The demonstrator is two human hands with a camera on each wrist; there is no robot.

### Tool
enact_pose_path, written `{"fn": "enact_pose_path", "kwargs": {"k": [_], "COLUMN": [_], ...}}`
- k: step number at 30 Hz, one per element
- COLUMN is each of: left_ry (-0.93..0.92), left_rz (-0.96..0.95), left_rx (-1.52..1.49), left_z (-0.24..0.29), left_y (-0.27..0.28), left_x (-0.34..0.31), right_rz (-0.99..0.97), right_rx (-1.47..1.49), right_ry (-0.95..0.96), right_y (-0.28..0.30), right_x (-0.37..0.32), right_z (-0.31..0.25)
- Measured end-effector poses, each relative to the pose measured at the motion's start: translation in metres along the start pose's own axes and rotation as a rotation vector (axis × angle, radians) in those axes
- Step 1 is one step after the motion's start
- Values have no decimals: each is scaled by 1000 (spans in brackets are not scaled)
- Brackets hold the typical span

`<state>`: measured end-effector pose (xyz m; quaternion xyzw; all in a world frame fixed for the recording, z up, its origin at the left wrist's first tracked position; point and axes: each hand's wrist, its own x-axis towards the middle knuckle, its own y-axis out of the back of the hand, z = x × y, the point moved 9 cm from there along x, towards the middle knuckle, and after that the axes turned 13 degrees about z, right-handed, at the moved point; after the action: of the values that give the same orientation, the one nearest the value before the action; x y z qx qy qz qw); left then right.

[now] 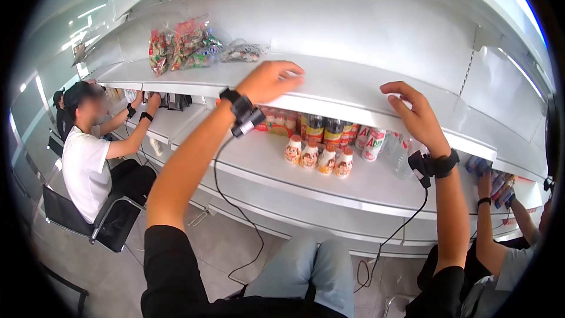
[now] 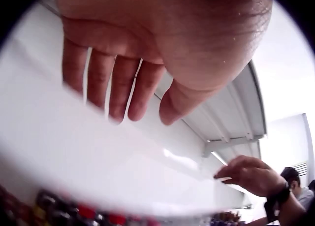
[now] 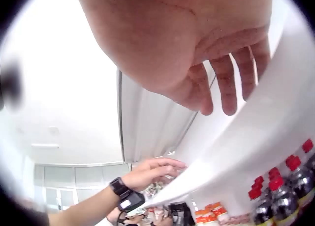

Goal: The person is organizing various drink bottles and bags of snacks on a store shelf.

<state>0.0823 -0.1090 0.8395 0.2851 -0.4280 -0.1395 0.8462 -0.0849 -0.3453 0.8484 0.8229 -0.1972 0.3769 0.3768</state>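
Note:
My left hand is over the front part of a white shelf board, palm down, with nothing in it. My right hand is at the same board's front edge further right, fingers loosely bent and holding nothing. Both wrist views show bare palms with the fingers spread a little. On the shelf below, several small white bottles with brown caps stand in a front row. Behind them are dark bottles with yellow labels and white cans with red and green print. Red caps top the dark bottles in the right wrist view.
Clear bags of wrapped snacks lie on the upper board at left, beside a smaller clear bag. Clear plastic bottles stand below my right hand. A seated person works at left; another person's arms reach in at right. Cables hang from my wrists.

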Motion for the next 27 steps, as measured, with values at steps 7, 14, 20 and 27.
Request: {"fn": "enact_pose_path", "kwargs": {"k": [7, 14, 20, 27], "left_ry": [54, 31, -126, -104], "left_rz": [-63, -99, 18, 309], "left_rx": [512, 875, 1071, 572], "left_z": [-113, -136, -145, -17], "left_y": [77, 49, 33, 56], "left_x": [95, 102, 133, 143], "right_rz": [-142, -196, -182, -270], "right_rx": [263, 297, 406, 274], "right_ry": [-236, -408, -340, -352], "right_y": [-22, -28, -27, -41], "right_x": [34, 22, 26, 24], "right_z": [22, 26, 37, 35]}}
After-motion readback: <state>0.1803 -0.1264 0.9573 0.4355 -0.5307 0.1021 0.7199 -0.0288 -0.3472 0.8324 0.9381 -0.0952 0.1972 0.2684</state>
